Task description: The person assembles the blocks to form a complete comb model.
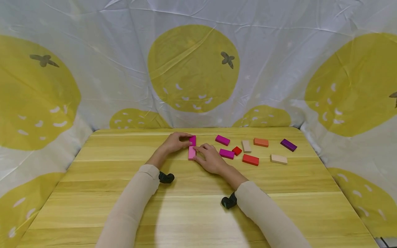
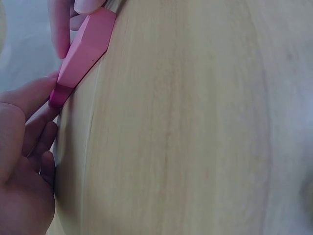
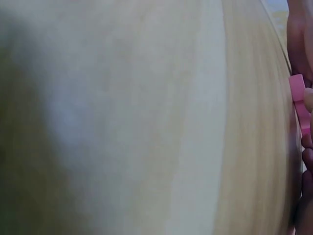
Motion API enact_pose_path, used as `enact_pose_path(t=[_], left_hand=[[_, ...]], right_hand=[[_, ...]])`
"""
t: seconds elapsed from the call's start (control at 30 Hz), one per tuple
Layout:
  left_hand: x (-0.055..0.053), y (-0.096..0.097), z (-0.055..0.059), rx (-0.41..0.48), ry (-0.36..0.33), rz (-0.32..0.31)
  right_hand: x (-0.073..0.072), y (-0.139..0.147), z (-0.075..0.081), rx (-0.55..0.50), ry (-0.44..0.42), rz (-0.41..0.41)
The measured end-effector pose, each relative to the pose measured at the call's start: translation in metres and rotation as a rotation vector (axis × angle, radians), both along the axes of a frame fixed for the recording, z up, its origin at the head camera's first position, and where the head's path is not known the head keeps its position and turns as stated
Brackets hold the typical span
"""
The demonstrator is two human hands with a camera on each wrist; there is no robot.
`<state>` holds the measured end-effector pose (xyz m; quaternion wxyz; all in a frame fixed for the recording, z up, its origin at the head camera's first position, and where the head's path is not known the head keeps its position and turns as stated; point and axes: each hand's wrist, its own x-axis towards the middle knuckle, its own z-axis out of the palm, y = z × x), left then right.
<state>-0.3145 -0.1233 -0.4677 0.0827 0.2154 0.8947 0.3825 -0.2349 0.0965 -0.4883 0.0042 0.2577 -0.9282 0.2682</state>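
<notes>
Two blocks stand end to end in the head view: a magenta block (image 1: 193, 140) at the far end and a light pink block (image 1: 192, 154) nearer me. My left hand (image 1: 177, 142) pinches the magenta block between thumb and fingers from the left. From the right, the thumb and index finger of my right hand (image 1: 212, 159) grip the pink block. Seen from the left wrist, the pink block (image 2: 88, 49) meets the magenta block (image 2: 59, 96), with my left hand (image 2: 24, 152) beside them. The right wrist view catches only part of the pink block (image 3: 297, 87) at its edge.
Right of my hands lie more magenta blocks (image 1: 226, 154), a small red block (image 1: 237, 151), a longer red block (image 1: 250, 159), an orange block (image 1: 261, 142), beige blocks (image 1: 278, 159) and a purple block (image 1: 288, 145). A fruit-patterned cloth (image 1: 263, 69) hangs behind the wooden table (image 1: 192, 213).
</notes>
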Motion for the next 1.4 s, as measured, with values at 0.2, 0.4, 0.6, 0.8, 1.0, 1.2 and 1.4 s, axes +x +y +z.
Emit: enact_pose_path(t=[0.2, 0.4, 0.6, 0.8, 1.0, 1.2, 1.4], left_hand=[[0.0, -0.002, -0.003, 0.001, 0.022, -0.02], [0.002, -0.004, -0.006, 0.004, 0.03, -0.021], [0.005, -0.007, -0.008, 0.033, 0.019, -0.02], [0.01, -0.01, -0.004, 0.056, 0.024, -0.017], [0.02, -0.011, 0.0, -0.015, 0.105, -0.118], [0.027, -0.006, 0.002, -0.082, 0.187, -0.237], [0.028, -0.001, 0.004, -0.128, 0.241, -0.265]], right_hand=[[-0.001, -0.001, 0.0, -0.012, 0.005, 0.016], [-0.001, -0.003, 0.002, -0.021, -0.015, 0.023], [-0.003, -0.003, 0.004, -0.077, -0.059, 0.041], [-0.005, 0.008, 0.018, -0.15, -0.103, 0.05], [-0.005, 0.032, 0.042, -0.137, -0.079, 0.047], [-0.007, 0.059, 0.055, -0.088, -0.044, 0.066], [-0.005, 0.085, 0.059, -0.08, -0.066, 0.039]])
